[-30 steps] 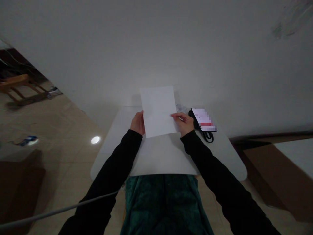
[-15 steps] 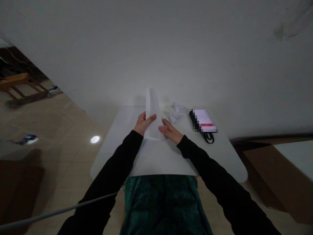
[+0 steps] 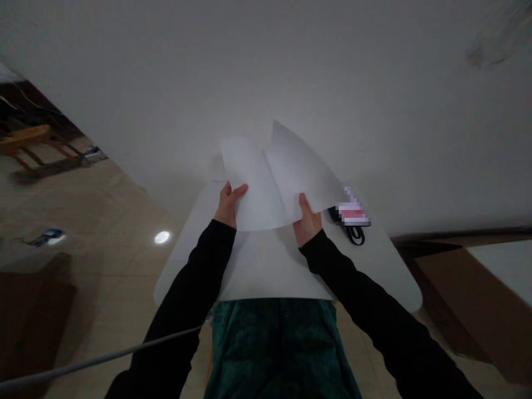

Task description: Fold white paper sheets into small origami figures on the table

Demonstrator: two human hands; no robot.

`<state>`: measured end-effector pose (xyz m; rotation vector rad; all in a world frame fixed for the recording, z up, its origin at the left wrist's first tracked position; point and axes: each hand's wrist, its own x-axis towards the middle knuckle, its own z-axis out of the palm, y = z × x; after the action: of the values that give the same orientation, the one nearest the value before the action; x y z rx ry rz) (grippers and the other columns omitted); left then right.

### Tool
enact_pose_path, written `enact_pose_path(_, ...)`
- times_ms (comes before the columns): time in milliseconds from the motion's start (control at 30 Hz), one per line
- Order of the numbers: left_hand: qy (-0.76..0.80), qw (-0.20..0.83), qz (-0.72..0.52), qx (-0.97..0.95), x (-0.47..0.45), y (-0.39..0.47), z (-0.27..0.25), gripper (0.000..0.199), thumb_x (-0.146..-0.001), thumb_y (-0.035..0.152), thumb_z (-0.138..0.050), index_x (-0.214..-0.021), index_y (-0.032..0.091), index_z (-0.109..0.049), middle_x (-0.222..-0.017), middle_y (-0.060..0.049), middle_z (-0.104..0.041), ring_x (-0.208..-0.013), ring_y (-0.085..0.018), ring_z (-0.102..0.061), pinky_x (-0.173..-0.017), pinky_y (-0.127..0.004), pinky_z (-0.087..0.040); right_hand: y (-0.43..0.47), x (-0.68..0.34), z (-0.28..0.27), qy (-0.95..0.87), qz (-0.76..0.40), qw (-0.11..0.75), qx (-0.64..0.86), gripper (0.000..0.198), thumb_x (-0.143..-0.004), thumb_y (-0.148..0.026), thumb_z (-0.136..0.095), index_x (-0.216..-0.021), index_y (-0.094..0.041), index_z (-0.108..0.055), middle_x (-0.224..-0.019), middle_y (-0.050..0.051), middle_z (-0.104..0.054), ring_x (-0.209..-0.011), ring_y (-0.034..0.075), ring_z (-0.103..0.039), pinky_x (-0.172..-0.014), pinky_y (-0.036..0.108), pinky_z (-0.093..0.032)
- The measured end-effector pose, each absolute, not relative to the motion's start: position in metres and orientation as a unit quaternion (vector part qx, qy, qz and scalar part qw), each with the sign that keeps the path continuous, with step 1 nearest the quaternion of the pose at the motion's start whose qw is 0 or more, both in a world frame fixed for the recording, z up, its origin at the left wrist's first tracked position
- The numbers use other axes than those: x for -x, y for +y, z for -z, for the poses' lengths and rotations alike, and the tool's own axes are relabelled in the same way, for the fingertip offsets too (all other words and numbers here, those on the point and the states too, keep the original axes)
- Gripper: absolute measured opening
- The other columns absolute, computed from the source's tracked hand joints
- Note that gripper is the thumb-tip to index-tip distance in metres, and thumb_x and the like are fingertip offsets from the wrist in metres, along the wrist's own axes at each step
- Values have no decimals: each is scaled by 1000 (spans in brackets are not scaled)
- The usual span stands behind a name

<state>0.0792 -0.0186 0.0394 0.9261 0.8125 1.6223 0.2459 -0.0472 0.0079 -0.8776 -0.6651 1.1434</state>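
Observation:
A white sheet of paper (image 3: pixel 274 180) is held up above the white table (image 3: pixel 270 269), spread open with a crease running down its middle. My left hand (image 3: pixel 228 205) pinches the sheet's lower left edge. My right hand (image 3: pixel 306 221) grips its lower right edge, thumb on top. Both arms wear black sleeves. The sheet hides the far middle of the table.
A phone (image 3: pixel 352 213) lies on the table to the right of my right hand, with a black cord (image 3: pixel 352 233) looped beside it. A white wall stands right behind the table. A grey cable (image 3: pixel 100 357) crosses the lower left; tiled floor lies to the left.
The sheet was folded narrow and pressed on the table half a second ago; now it is opened out wide and lifted. My hands have moved apart to its two lower edges.

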Motion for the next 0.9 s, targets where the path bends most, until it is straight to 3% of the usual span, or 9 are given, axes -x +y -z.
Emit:
enact_pose_path(133,294,554,-678,-383,-70,-16,-37,43,-59,41,-81,-91,19,-64,-94,-7,-70,-107,-29,-62,-90,-39,-52,-38,-266,-19,-310,-562,684,347,65,-80,-64,-51,-131,-23,-47,-140,9,-49,-123,25,-52,-93,43,-53)
enact_pose_path(267,262,582,-672,-376,-70,-8,-24,33,-60,41,-82,-77,21,-62,-87,-2,-70,-100,-22,-65,-90,-37,-52,-33,-276,-20,-354,-577,656,334,62,-79,-68,-49,-121,-22,-55,-131,8,-58,-119,25,-56,-89,42,-55)
enact_pose_path(467,260,597,-625,-431,-79,-11,-23,44,-51,40,-86,-85,22,-66,-96,-5,-71,-108,-26,-61,-89,-38,-52,-44,-258,-7,-363,-693,517,346,50,-71,-56,-67,-103,-17,-64,-91,9,-74,-89,26,-69,-78,41,-58)
enact_pose_path(600,261,609,-613,-430,-80,-16,-29,44,-50,35,-87,-87,21,-67,-105,-7,-70,-117,-27,-56,-92,-38,-51,-55,-249,-2,-366,-743,442,345,44,-63,-48,-76,-92,-17,-67,-80,7,-74,-68,23,-69,-64,35,-59)
enact_pose_path(700,271,612,-612,-421,-80,-16,-30,39,-52,35,-86,-83,20,-67,-101,-7,-71,-112,-27,-60,-92,-39,-51,-56,-249,0,-372,-757,399,359,38,-60,-45,-79,-83,-16,-68,-71,5,-72,-58,19,-65,-57,32,-56)
enact_pose_path(800,281,586,-627,-428,-79,-12,-26,34,-55,36,-85,-79,19,-68,-89,-6,-73,-99,-25,-66,-86,-37,-54,-49,-251,2,-382,-729,423,378,38,-63,-49,-75,-84,-17,-68,-77,6,-72,-65,19,-65,-61,32,-54)
enact_pose_path(900,283,544,-665,-426,-75,-6,-24,30,-59,37,-83,-78,19,-68,-85,-4,-73,-85,-20,-69,-80,-33,-56,-40,-257,1,-415,-619,519,419,45,-72,-59,-62,-93,-19,-67,-95,7,-72,-85,21,-66,-71,34,-53)
